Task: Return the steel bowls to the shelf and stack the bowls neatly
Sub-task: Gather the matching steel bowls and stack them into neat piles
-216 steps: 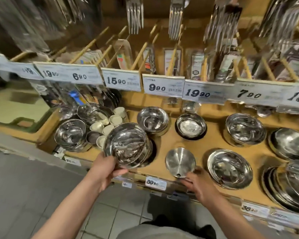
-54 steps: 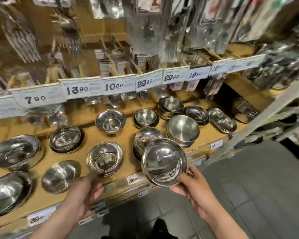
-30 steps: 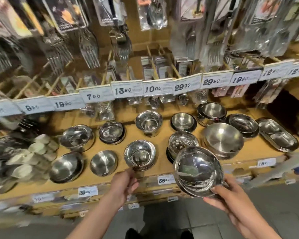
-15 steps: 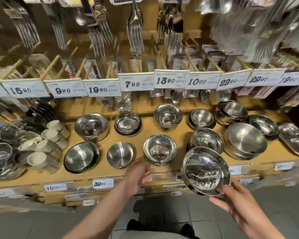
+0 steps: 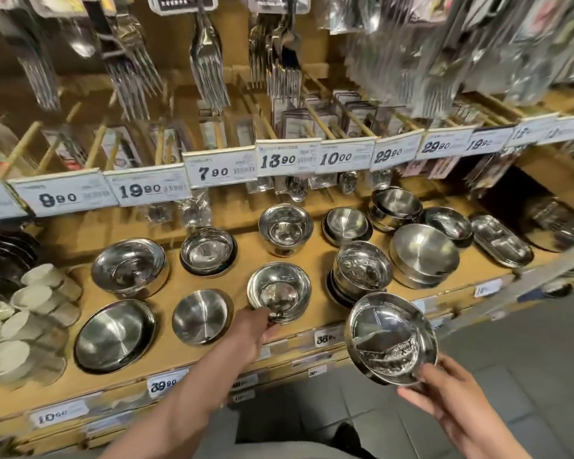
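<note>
Steel bowl (image 5: 391, 337) up in the right hand (image 5: 451, 397), fingertips pinching its near rim, off the shelf (image 5: 315, 256) front. Thin polished metal: light, rigid, slick (judging by the shine), so rim and underside grip suits. Left hand (image 5: 251, 331) touches the front-row bowl stack (image 5: 279, 289); whether it grasps, I cannot tell. Half a second ago it hung just short of that stack.

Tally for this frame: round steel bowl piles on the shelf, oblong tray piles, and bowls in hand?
bowl piles on the shelf: 11
oblong tray pile: 1
held bowl, in the right hand: 1
Total: 13
</note>
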